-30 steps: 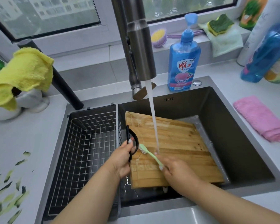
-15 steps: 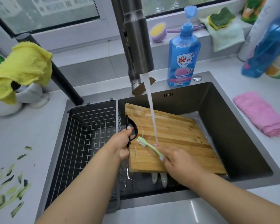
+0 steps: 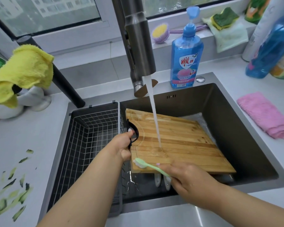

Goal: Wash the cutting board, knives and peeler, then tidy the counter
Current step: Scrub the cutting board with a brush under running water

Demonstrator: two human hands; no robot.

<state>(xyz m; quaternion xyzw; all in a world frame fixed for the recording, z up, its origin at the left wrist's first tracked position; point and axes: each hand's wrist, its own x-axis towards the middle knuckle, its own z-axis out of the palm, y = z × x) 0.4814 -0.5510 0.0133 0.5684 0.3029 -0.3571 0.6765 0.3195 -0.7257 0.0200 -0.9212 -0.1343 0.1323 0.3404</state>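
Cutting board [image 3: 179,141] gripped by left hand [image 3: 124,147].

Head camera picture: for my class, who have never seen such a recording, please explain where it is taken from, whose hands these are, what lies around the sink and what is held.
The camera sits on a person's head, looking down at their own bare hands. The left hand grips the black handle of a wooden cutting board lying tilted in the sink under running water. The right hand holds a green brush, bristles at the board's near left corner. On the counter lie green peelings, a pink cloth and a blue soap bottle.
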